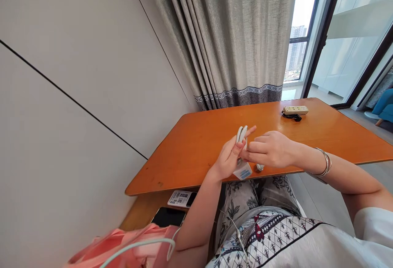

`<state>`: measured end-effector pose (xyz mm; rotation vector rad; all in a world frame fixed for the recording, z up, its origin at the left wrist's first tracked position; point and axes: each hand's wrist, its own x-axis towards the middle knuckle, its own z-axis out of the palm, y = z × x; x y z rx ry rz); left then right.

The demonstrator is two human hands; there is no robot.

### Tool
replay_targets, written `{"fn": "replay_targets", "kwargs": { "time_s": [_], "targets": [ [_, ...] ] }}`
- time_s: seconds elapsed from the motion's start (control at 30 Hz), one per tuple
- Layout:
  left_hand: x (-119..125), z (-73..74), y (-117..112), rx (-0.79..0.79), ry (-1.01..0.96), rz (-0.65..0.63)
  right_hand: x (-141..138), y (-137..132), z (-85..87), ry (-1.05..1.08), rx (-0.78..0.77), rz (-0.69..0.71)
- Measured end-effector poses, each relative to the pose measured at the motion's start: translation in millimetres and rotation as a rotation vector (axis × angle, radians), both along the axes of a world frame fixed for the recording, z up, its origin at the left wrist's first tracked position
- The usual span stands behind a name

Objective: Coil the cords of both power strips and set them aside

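Both my hands meet above the near edge of an orange wooden table. My left hand is closed around a folded white cable, whose loops stick up past my fingers. A small white plug or adapter with a blue label hangs below that hand. My right hand is closed too, pinching the same cable bundle from the right; silver bangles sit on its wrist. A small white end shows under my right palm.
A white power strip with a black cord lies at the table's far side. A lower shelf holds a dark phone and a white card with a QR code. Grey curtain and wall stand behind; pink fabric is at bottom left.
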<state>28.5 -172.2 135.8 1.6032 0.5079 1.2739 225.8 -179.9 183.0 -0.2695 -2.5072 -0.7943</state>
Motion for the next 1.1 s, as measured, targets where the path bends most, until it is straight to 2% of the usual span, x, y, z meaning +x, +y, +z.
{"fn": "replay_targets", "kwargs": {
  "time_s": [0.13, 0.27, 0.43, 0.53, 0.67, 0.73, 0.83, 0.9, 0.97, 1.1],
  "targets": [
    [6, 2.1, -2, -0.16, 0.068, -0.338, -3, 10, 8.9, 0.202, -0.209, -0.003],
    [12, -0.3, 0, -0.343, 0.007, -0.508, -1, 23, 13.4, 0.276, -0.443, -0.029],
    [11, -7.2, 5, -0.482, -0.097, -0.568, 7, 42, 14.7, 0.228, -0.714, 0.0],
    [8, -9.4, 6, -0.538, -0.121, -0.642, 8, 51, 11.3, 0.218, -0.986, 0.096],
    [1, -11.2, 4, -0.576, -0.234, -0.709, 10, 57, -2.9, 0.369, -1.369, 0.225],
    [-2, -11.7, 2, -0.58, -0.316, -0.678, 14, 59, -12.6, 0.413, -1.533, 0.269],
    [-8, -8.6, 0, -0.562, -0.48, -0.531, 23, 56, -26.2, 0.363, -1.677, 0.272],
    [-11, -2.7, 1, -0.524, -0.607, -0.393, 29, 50, -34.5, 0.312, -1.677, 0.216],
    [-16, 5.5, 2, -0.471, -0.713, -0.251, 33, 43, -44.1, 0.313, -1.56, 0.063],
    [-23, 20.5, 7, -0.366, -0.799, -0.078, 32, 29, -68.6, 0.295, -1.038, -0.46]
  ]
}}
